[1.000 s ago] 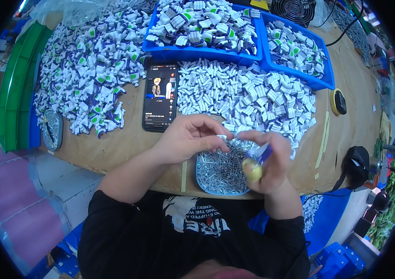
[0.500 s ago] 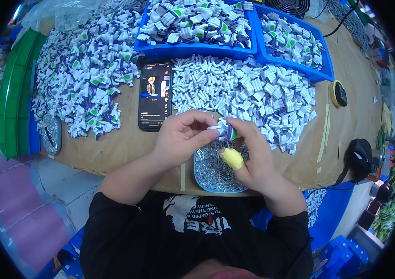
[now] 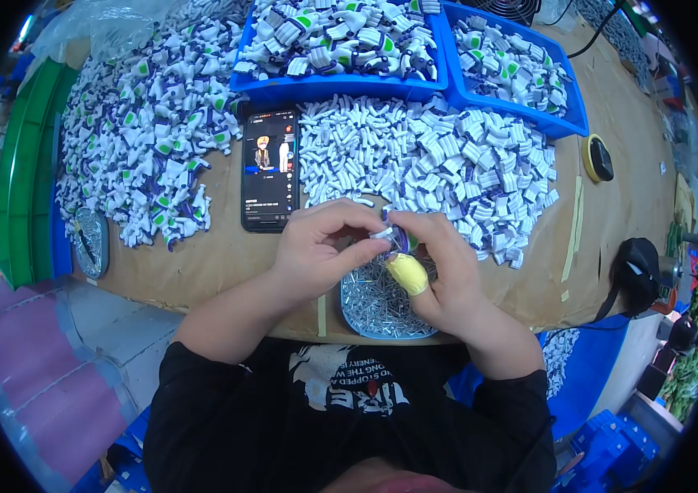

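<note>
Between my hands is a small white, purple and green plastic toy part [image 3: 398, 239], above a blue-rimmed tray [image 3: 347, 319] of loose metal pins [image 3: 386, 306]. My left hand [image 3: 316, 246] pinches its left side with thumb and forefinger. Closed on the other side, my right hand [image 3: 448, 271] has its forefinger on top and its thumb, wrapped in yellow tape [image 3: 408, 274], pressed up from below. A thin shiny bit shows at the part near that thumb, perhaps a pin. Fingers hide much of the part.
Beyond my hands lie heaps of white ribbed pieces [image 3: 480, 164] and small white curved pieces [image 3: 349, 144]. A phone [image 3: 269, 185] lies left of them, beside a heap of similar toy parts [image 3: 143, 140]. Blue bins [image 3: 341, 89] stand behind; a tape roll [image 3: 597, 158] sits at right.
The toy part has tilted in my fingers. My taped right thumb has moved up against it, where before a gap showed. My left hand has kept its pinch.
</note>
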`<state>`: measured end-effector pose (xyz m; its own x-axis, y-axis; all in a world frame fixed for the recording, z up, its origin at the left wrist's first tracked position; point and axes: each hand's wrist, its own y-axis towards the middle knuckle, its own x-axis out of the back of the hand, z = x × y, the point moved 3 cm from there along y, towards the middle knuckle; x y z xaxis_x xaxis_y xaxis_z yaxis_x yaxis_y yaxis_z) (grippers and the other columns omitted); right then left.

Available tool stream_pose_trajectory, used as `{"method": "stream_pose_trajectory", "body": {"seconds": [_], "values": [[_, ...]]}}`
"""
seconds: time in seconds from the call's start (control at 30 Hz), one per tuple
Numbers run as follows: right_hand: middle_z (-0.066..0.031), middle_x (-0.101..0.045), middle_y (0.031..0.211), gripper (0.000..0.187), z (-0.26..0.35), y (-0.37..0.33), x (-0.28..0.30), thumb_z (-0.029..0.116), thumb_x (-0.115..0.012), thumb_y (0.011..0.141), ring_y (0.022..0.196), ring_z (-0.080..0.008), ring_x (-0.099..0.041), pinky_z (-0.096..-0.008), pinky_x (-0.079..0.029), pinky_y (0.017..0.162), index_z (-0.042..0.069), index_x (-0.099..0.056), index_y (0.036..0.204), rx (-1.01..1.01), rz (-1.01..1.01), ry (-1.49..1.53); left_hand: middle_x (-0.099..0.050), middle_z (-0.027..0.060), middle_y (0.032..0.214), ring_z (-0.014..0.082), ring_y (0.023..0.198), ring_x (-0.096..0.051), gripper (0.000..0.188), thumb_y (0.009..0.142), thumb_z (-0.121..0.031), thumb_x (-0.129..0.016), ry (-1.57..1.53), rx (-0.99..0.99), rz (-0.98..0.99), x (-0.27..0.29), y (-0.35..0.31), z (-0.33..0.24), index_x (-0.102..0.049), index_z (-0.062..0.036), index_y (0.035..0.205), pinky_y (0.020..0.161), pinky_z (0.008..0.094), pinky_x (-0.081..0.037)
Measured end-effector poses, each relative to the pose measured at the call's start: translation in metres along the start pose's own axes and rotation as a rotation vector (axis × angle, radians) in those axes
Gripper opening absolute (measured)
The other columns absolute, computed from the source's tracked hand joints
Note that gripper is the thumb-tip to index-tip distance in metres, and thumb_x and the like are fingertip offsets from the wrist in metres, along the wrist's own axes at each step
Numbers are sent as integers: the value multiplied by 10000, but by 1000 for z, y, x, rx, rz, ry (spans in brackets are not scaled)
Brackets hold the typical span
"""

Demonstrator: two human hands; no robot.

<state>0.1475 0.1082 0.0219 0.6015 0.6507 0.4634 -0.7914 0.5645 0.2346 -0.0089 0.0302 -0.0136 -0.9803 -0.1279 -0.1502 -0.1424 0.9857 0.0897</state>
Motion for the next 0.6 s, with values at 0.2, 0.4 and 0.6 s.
{"method": "stream_pose_trajectory", "body": {"seconds": [0.2,0.4,0.6], "values": [[-168,-589,993,483,-1,0,-1,-25,-614,731,868,-318,-586,-381,-479,744,7,-537,1207,21,1,36,-600,136,998,152,911,-600,184,802,79,-661,-27,-8,3,0,1,-1,-612,60,979,788,262,-493],[-163,-599,1007,460,-2,1,0,-35,-587,742,845,-312,-592,-370,-482,726,11,-542,1197,19,-1,73,-624,104,965,134,882,-612,161,817,22,-678,-130,40,-15,-1,1,1,-631,45,969,762,255,-512],[-148,-593,976,459,-1,1,2,-35,-580,755,807,-292,-589,-347,-484,684,37,-545,1206,-54,5,92,-629,107,949,131,852,-618,159,812,14,-688,-75,33,-16,0,3,2,-644,38,963,738,253,-519]]}}
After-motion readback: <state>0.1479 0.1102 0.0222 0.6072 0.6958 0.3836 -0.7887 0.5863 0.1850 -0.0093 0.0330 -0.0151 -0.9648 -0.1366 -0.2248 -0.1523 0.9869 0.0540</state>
